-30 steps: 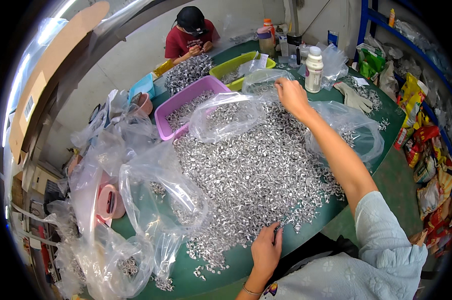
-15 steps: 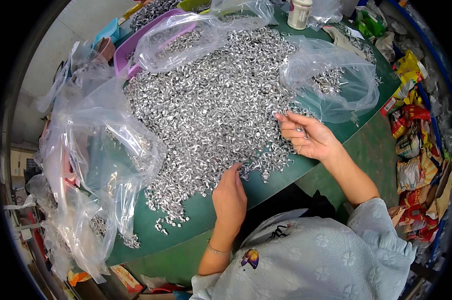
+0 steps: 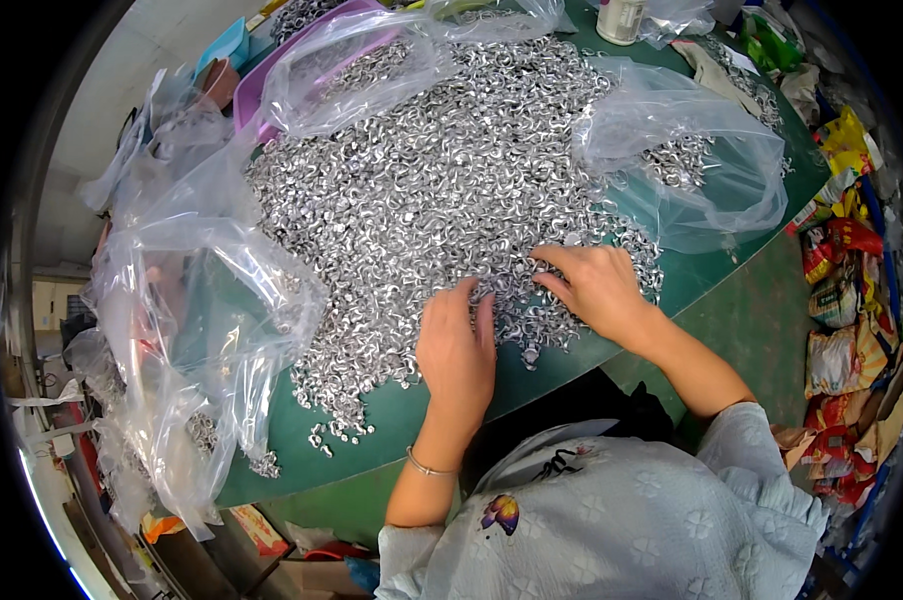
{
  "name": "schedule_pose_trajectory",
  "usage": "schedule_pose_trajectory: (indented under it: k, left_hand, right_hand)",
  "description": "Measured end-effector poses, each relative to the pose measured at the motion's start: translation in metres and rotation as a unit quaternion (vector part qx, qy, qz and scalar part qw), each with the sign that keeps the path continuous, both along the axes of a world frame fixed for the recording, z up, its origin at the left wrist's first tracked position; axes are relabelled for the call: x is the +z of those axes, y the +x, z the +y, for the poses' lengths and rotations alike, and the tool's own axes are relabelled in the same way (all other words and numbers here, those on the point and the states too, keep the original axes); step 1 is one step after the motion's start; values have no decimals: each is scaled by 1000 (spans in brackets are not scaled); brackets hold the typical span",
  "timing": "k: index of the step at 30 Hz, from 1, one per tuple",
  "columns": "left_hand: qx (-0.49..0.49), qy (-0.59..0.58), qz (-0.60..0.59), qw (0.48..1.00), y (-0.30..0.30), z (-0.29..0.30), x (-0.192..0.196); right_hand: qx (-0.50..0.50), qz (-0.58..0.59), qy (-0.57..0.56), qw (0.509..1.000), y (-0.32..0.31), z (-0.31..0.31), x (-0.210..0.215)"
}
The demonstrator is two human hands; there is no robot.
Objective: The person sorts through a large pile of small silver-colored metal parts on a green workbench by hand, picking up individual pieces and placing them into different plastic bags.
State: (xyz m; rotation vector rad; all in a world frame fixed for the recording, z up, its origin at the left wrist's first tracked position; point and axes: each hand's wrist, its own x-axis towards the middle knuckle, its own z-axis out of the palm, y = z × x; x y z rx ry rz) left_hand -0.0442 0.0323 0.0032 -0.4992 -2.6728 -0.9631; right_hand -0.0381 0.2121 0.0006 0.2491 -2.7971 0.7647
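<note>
A broad heap of small, shiny, curved silver metal pieces [image 3: 432, 180] covers much of the green table [image 3: 302, 470]. At its near edge, my left hand [image 3: 456, 345] rests among the pieces, thumb and forefinger apart with a gap between them. My right hand [image 3: 602, 290] lies over the pile just to the right, palm down. Its thumb and forefinger are spread toward the left hand, and loose pieces lie between the two hands. The right hand's other fingers are curled out of sight, and I make out no piece in either hand.
Clear plastic bags lie left [image 3: 212, 290] and right [image 3: 682, 150] of the heap, some with metal pieces inside. Behind stand a purple tray [image 3: 257, 90] and a white bottle [image 3: 620, 20]. Colourful packets [image 3: 837, 340] line the floor at right.
My right hand has come down from above the pile, turned palm down and opened its fingers; the small piece in it no longer shows. My left hand has reached slightly farther into the heap.
</note>
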Motion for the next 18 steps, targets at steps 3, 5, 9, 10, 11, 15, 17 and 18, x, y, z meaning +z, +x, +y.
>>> schedule_pose_trajectory:
  k: [3, 5, 9, 10, 11, 15, 17, 18]
  left_hand:
    - [1, -57, 16, 998, -3, -1, -1]
    - [-8, -62, 9, 998, -2, -5, -4]
    - [-28, -54, 2, 998, 8, -11, -3]
    - [-33, -49, -1, 998, 11, -12, -4]
    - [-38, -44, -5, 998, 14, -13, -4]
    - [-79, -32, -46, 995, 21, -17, 0]
    - [-111, 9, -84, 990, 22, -20, 3]
    - [-83, -2, -67, 994, 20, -19, 5]
  right_hand:
    - [3, 38, -35, 999, 2, 7, -12]
    - [-18, 17, -53, 998, 6, 14, -3]
    - [-50, -36, -48, 997, 11, 32, 2]
    - [-59, -51, -51, 996, 12, 34, 6]
    - [-68, -66, -54, 994, 12, 34, 9]
    - [-30, -26, -92, 995, -1, 10, 16]
    - [6, 7, -54, 998, -12, -2, 7]
    - [8, 14, -37, 999, -17, -6, 3]
